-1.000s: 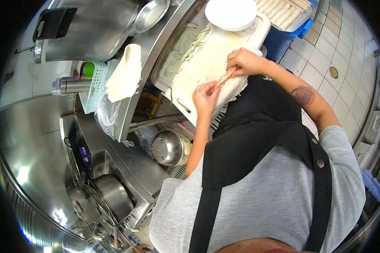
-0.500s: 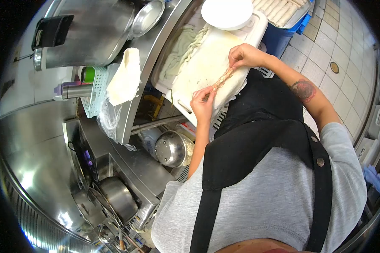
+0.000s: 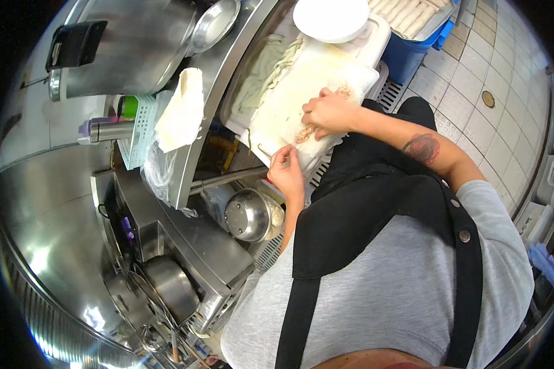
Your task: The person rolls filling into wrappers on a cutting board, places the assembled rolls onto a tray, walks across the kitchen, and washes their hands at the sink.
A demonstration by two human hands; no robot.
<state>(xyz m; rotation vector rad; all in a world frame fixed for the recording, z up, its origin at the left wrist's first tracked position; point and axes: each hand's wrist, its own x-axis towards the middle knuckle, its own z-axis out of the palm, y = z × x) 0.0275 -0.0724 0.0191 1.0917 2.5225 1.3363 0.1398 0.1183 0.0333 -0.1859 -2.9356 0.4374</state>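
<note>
A pale wrapper sheet (image 3: 283, 114) lies on a white board across the tub in front of me. Along its near side runs a strip of shredded orange-brown filling (image 3: 304, 134), partly hidden under my right hand. My right hand (image 3: 331, 114) rests over that strip, with the thumb and fingers apart and bent down on either side of it. My left hand (image 3: 287, 171) is at the lower left corner of the sheet, fingers curled and thumb against them. What is between those fingertips is too small to make out.
A white bowl (image 3: 331, 19) stands at the tub's far end. Pale rolls (image 3: 406, 15) fill a tray above a blue bin (image 3: 406, 56). Green cloth (image 3: 252, 77) lies inside the tub. A steel counter (image 3: 218, 83) borders it; a steel pot (image 3: 246, 215) sits lower left.
My right hand has moved left and down onto the filling, which now lies on the sheet. My left hand has let go of the filling and drawn down to the sheet's corner.
</note>
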